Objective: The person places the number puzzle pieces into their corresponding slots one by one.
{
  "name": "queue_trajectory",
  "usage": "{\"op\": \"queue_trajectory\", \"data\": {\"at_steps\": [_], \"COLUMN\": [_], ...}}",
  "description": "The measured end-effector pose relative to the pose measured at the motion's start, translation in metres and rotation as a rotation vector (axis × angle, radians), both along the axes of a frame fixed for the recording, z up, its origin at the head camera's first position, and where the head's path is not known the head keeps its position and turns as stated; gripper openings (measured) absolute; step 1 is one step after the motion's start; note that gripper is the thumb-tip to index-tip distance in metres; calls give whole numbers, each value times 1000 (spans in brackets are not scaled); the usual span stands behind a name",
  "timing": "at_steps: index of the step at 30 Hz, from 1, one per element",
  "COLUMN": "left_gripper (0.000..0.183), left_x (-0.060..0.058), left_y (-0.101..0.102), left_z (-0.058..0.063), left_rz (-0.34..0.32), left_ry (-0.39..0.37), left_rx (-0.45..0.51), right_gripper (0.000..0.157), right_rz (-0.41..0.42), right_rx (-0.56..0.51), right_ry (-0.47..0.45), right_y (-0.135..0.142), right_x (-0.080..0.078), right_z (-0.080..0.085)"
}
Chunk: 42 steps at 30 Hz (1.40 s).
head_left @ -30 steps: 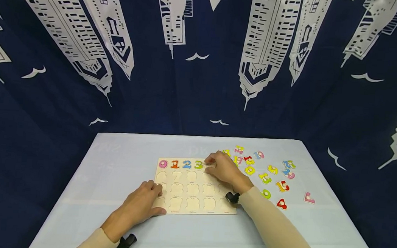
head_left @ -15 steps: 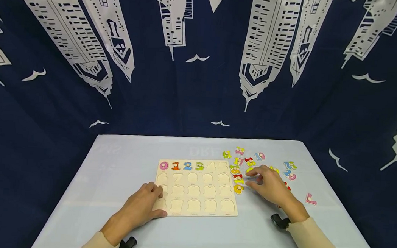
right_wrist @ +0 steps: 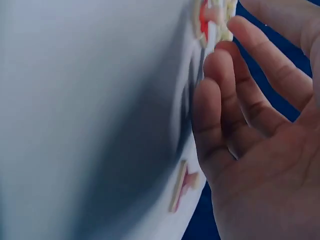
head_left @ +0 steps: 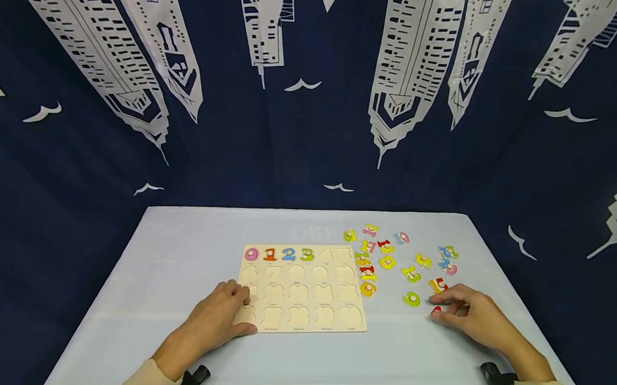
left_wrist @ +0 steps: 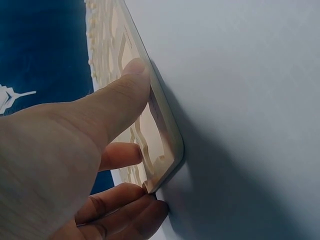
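Left grip (head_left: 205, 316), a bare hand, at the near left corner of the pale puzzle board (head_left: 285, 319); thumb laid out on the board's near margin, well apart from the fingers, which rest bent along the left edge; it steadies the corner in a loose spread rather than a clench; the left wrist view has the thumb on the upper face and the lower fingers beside the corner.

Right grip (head_left: 478, 315) low over the right of the worktop (head_left: 383, 356); fingers bent and slack, thumb and forefinger parted, nothing held; red piece (head_left: 436, 310) mostly covered, showing between their tips; contact with it cannot be told; red-and-orange piece (head_left: 438, 285) just beyond the forefinger; green piece (head_left: 411, 299) to its left; the right wrist view adds a pink knobbed piece (right_wrist: 182, 187) lying on the worktop.

Board flat on the worktop, four rows of cut-outs; pink 0 (head_left: 251, 254), red-orange 1 (head_left: 270, 254), blue 2 (head_left: 289, 254) and green 3 (head_left: 307, 254) seated in the top row from the left; the visible hollows beyond them bare; orange piece (head_left: 368, 289) close by the right edge, others above it in a column; yellow piece (head_left: 387, 262) farther right among the scatter; blue-and-pink piece (head_left: 401, 238) toward the far edge.

Beige sleeves, black wrist devices; behind, a navy cloth (head_left: 290, 144) printed with white upside-down towers and birds.
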<state>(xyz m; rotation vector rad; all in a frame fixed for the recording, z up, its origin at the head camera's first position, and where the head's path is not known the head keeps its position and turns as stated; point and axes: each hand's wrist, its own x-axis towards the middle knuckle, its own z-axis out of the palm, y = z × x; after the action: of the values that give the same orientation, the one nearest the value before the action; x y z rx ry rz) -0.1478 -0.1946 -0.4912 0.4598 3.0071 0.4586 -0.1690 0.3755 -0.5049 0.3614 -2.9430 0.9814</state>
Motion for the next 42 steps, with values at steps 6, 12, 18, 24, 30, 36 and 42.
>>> {"op": "queue_trajectory", "data": {"at_steps": [6,12,18,24,30,36,42], "left_gripper": [60,59,60,59,59,60,59], "left_x": [0,-1,-1,0,1,1,1], "left_y": [-1,-1,-1,0,0,-1,-1], "left_z": [-1,-3,-3,-1,0,0,0], "left_rz": [-13,-18,-24,-23,-19,-21,-20], "left_ry": [5,4,8,15,14,22,26], "left_rx": [7,7,6,9,7,-3,0], "right_gripper": [25,19,16,17,20,21,18], "right_rz": [25,-3,-22,-21,-37,-6,52], "right_rx": [-32,-9,8,-5,-33,-50,-85], "right_ry": [-31,-60,-64,-6,103,177,181], "right_y": [12,13,12,12,0,-28,-68], "right_x": [5,5,5,5,0,-15,-39], "right_z": [-7,-9,-10,-12,-7,5,12]}}
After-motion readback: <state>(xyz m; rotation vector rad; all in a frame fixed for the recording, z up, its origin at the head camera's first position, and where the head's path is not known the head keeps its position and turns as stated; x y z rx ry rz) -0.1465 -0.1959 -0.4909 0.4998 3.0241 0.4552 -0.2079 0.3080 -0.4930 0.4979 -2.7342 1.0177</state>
